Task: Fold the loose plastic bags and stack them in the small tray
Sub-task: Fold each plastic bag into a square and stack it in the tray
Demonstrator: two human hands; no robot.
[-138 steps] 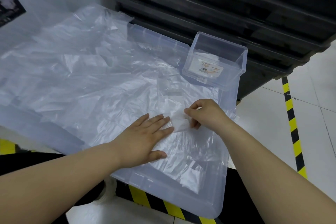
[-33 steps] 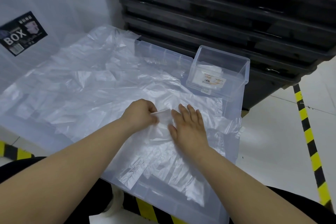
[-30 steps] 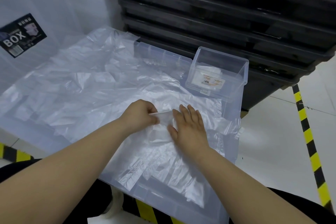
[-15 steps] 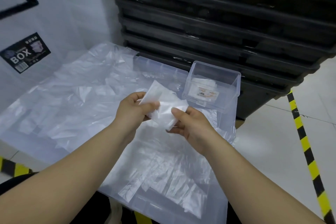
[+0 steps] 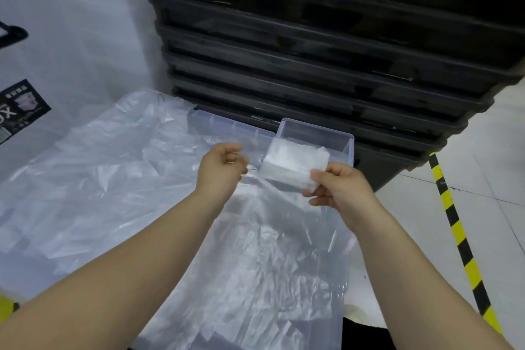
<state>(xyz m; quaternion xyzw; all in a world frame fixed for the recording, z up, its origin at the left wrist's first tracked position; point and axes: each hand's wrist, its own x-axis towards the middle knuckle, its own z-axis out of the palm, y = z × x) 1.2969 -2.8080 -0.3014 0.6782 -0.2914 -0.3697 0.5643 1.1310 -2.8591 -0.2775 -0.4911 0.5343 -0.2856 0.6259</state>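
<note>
Nearest to you, your two bare forearms reach forward over a shallow clear bin (image 5: pixel 221 123) which is covered with loose plastic bags (image 5: pixel 255 264); the bags lie flat and wrinkled, one over another, and they spread also far to the left past the bin. Above them your left hand (image 5: pixel 221 167) is raised with the fingers loosely curled toward the thumb; it is just beside the folded bag but not touching it, and I cannot tell if some thin clear film is between the fingers. Your right hand (image 5: pixel 338 187) pinches the folded bag (image 5: pixel 295 163) at its near right corner, thumb on top and fingers under. The folded bag is a white, cloudy rectangle held at the near wall of the small tray (image 5: pixel 318 127), and its far part reaches over that wall; whether it already rests inside cannot be seen. The small tray is clear and stands at the far right corner of the bin. Behind it rises a stack of black trays (image 5: pixel 312 51). To the left stands a white storage box with a dark label (image 5: pixel 22 105), and to the right a yellow-black tape (image 5: pixel 460 236) runs on the pale tiled floor (image 5: pixel 488 150).
</note>
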